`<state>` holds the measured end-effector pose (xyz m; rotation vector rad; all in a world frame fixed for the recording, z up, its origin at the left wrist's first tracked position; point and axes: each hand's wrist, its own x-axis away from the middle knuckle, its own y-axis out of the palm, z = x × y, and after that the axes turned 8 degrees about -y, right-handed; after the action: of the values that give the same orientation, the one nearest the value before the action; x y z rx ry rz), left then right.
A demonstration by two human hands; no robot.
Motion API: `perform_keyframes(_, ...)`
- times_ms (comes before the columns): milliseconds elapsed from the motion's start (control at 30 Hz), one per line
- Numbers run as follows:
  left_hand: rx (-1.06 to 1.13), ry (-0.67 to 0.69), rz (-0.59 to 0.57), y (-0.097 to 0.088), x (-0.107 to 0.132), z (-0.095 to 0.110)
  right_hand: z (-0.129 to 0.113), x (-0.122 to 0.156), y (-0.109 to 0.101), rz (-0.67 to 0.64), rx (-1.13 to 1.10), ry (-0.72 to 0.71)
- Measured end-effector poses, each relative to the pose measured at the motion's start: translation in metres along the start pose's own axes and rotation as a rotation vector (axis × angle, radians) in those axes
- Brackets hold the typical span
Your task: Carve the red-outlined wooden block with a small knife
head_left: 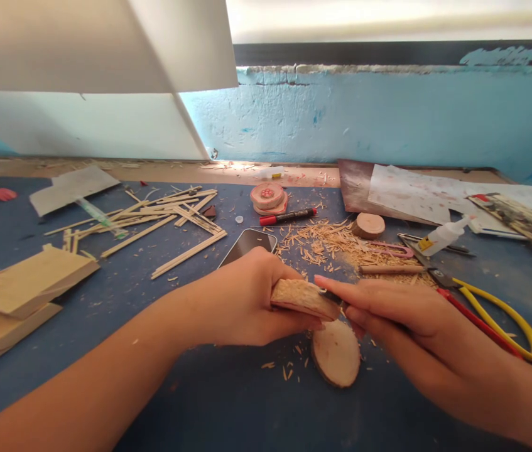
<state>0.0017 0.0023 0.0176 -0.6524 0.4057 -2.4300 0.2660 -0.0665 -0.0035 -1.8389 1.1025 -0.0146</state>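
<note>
My left hand is closed around a piece of wood with a rough, carved face, held just above the blue tabletop. My right hand is closed on a small dark blade tool whose tip touches the right end of the wood piece. Directly below the two hands an oval wood slice lies flat on the table, with a few shavings beside it.
Wood shavings, thin wooden sticks, a phone, a red marker, a painted wood slice, a round wood slice, a glue bottle, yellow-handled pliers, cardboard pieces and papers cover the table.
</note>
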Motion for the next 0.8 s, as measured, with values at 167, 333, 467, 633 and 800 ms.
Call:
perform_keyframes(167,-0.013,0.021,0.018,0.0,-0.002,0.001,0.0,0.0,0.0,-0.011,0.027,-0.031)
perform_keyframes(333,-0.076,0.074,0.022,0.002,0.0,0.003,-0.007,-0.003,0.001,0.051,-0.091,0.062)
perform_keyframes(467,-0.121,0.087,0.02,0.002,0.0,0.003,-0.007,-0.002,-0.001,0.055,-0.114,0.095)
perform_keyframes(633,-0.074,0.051,0.021,-0.001,-0.001,0.0,-0.001,-0.002,-0.011,0.017,-0.041,0.082)
perform_keyframes(800,-0.026,0.039,0.013,0.0,-0.001,-0.001,0.0,-0.005,-0.014,-0.079,-0.06,0.092)
